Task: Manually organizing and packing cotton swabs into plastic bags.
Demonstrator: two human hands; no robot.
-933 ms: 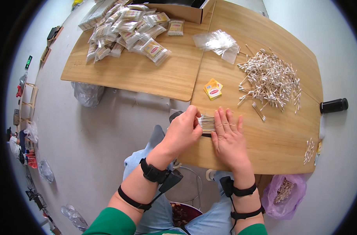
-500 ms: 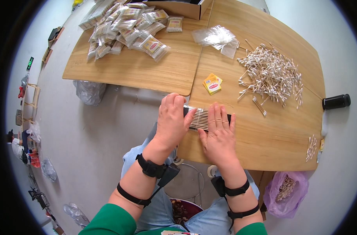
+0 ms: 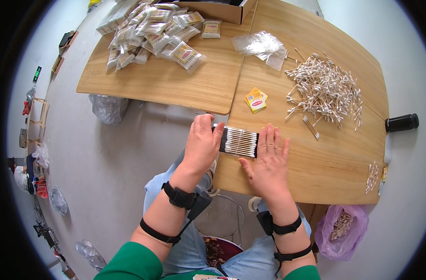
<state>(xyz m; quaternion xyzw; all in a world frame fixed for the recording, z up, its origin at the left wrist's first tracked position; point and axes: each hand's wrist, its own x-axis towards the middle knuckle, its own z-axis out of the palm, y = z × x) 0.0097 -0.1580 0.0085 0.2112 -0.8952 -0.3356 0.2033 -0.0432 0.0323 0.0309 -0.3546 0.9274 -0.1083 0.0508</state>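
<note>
A row of cotton swabs (image 3: pixel 241 141) lies side by side on a flat black holder (image 3: pixel 228 140) at the table's near edge. Something clear and shiny, perhaps plastic film, shows over the swabs. My left hand (image 3: pixel 201 144) is closed at the holder's left end, thumb against it and fingers curled behind; their tips are partly hidden. My right hand (image 3: pixel 269 163) lies palm down by the right end, fingers stretched out, fingertips beside the swab heads. Beyond the holder sit small yellow cards (image 3: pixel 256 101).
Loose cotton swabs (image 3: pixel 322 88) form a heap at the right. Clear empty bags (image 3: pixel 262 46) lie at the back, and filled swab packs (image 3: pixel 159 35) are piled back left. A black cylinder (image 3: pixel 402 122) is at the right edge; a purple bag (image 3: pixel 341 233) with swabs hangs below.
My right hand has slid right, off the swabs, uncovering the whole row. My left thumb has drawn back to the left, and the holder's left part shows more.
</note>
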